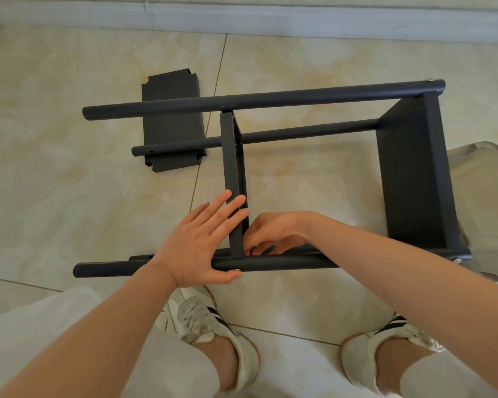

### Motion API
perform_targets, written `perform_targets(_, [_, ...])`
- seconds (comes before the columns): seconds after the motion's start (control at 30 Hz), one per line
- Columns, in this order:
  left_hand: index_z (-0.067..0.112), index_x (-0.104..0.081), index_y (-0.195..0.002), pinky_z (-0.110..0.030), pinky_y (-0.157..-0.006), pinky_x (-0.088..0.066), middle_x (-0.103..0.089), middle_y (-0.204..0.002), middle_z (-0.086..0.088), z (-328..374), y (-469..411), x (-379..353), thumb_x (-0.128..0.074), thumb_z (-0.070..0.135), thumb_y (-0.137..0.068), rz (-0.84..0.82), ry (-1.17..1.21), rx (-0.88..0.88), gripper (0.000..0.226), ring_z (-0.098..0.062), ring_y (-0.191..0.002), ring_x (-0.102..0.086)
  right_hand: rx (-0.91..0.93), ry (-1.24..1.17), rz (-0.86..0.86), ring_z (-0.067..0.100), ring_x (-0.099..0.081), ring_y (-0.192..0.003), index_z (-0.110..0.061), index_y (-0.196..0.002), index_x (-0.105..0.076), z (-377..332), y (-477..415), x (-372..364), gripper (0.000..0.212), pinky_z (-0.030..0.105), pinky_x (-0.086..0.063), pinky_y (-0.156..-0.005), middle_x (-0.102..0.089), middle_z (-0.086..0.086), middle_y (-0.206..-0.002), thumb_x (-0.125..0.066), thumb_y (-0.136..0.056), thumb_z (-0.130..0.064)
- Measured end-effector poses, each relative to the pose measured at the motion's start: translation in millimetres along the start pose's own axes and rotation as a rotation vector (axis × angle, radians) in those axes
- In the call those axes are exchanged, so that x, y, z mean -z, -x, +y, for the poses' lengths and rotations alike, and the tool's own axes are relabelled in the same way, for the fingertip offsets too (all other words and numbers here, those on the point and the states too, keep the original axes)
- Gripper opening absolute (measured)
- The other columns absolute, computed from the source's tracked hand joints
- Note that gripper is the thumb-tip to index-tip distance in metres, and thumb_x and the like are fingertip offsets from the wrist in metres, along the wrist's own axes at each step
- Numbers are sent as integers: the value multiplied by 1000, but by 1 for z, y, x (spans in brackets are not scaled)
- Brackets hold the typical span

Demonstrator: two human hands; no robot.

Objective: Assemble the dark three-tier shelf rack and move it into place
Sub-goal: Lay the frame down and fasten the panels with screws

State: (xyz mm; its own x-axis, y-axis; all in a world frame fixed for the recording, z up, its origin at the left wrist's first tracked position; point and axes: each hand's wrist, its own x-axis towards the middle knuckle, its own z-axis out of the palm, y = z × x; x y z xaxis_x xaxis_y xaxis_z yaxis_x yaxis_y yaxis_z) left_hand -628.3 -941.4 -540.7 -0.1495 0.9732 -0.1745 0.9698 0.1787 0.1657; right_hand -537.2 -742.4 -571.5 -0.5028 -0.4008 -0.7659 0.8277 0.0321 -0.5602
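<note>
My left hand (pixel 196 239): open, gripping nothing.
My left fingers (pixel 227 208): straight and a little spread, pressed flat against the left face of the middle shelf (pixel 232 173).
My left thumb: stretched along the near pole (pixel 285 264), with its tip just beside a silver screw head (pixel 237 270).
My right hand (pixel 273 234): on the other side of that shelf, fingers curled down into the corner where it meets the near pole. My knuckles hide the tips, so I cannot tell whether they pinch anything.
Middle shelf: stands on edge between my two hands and runs away from my fingertips to the far poles (pixel 256 100).
Rack: lies on its side on the tiled floor (pixel 69 182), its poles running left to right across my reach.
End shelf (pixel 411 173): well to the right of my right hand, also on edge, joining the near and far poles at their right ends.
Loose shelf panel (pixel 170 122): flat on the floor beyond my left fingers, partly under the far poles.
Grey plastic thing (pixel 477 182): past the end shelf at the right edge. I cannot tell what it is.
My shoes (pixel 202 320): white with dark stripes, on the floor below my wrists.
Skirting (pixel 242 18): a pale strip along the wall, farthest from my hands.
</note>
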Motion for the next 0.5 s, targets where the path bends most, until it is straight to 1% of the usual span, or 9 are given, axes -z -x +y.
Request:
perform_targets(0.1, [24,-8,-162,-42,-123,-12,-1,-170,2,0,-1,-2,-45,81,-83,5,-1,-3,104,-23,-157,1,3,-34,-22,23,-68,-100,-10,-101,-74,1,2,1,13,41,-52,-97,-73,7,-102,-66,-93,-16])
perform_targets(0.2, [23,-8,-162,-42,-123,-12,-1,-170,2,-1,-1,-2,-44,81,-83,11,-2,-3,104,-23,-157,1,-8,-32,-15,21,-69,-93,-10,-98,-74,1,2,0,11,38,-54,-90,-74,5,-95,-66,-92,-17])
perform_targets(0.27, [23,-8,-162,-42,-123,-12,-1,-170,2,-1,0,-1,-44,81,-83,10,0,-4,104,-23,-157,1,-19,-24,0,20,-69,-91,-8,-102,-73,0,1,-1,16,36,-55,-88,-73,6,-94,-68,-91,-18])
perform_targets(0.33, [23,-9,-162,-42,-123,-12,-1,-170,2,0,0,-1,-44,81,-83,9,2,-3,103,-23,-157,1,-23,-11,15,20,-69,-90,-7,-105,-73,0,1,-2,20,37,-54,-90,-74,6,-93,-68,-91,-20])
perform_targets(0.4, [24,-8,-162,-43,-123,-13,-1,-170,2,0,0,-1,-43,81,-83,7,3,-3,103,-23,-157,1,-18,-12,19,20,-69,-90,-9,-102,-74,0,0,-1,17,38,-54,-93,-74,5,-92,-69,-91,-20])
perform_targets(0.5, [25,-5,-161,-45,-124,-17,0,-170,3,0,0,-1,-42,81,-83,3,3,1,103,-23,-157,1,-7,-24,-5,21,-68,-95,-11,-96,-75,0,1,1,12,42,-52,-99,-74,6,-95,-67,-92,-19])
